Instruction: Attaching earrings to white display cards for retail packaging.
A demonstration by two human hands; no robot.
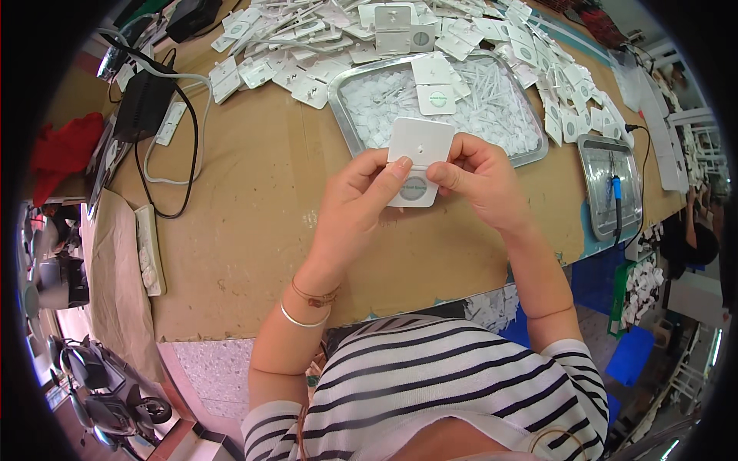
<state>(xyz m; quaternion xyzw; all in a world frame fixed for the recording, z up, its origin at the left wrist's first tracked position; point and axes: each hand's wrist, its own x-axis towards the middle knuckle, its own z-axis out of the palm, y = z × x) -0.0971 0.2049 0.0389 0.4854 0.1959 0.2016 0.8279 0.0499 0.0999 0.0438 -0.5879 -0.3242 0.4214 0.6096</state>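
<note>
The left hand (pixel 350 201) and right hand (pixel 492 188) hold a white card (pixel 420 140) above the surface (pixel 261 215), near the tray (pixel 339 115). The fingers of each pinch it from its two sides, thumbs on top beside its crosswise seam. A second card (pixel 432 71) lies on white parts (pixel 377 100) in the tray.

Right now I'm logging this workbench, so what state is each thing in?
White card: two panels spread open, held up
Left hand: pinching the card
Right hand: pinching the card
Large metal tray: full of small white pieces
Card pile: loosely heaped
Blue-handled tool: resting on the small tray
Black adapter: cable attached
</note>
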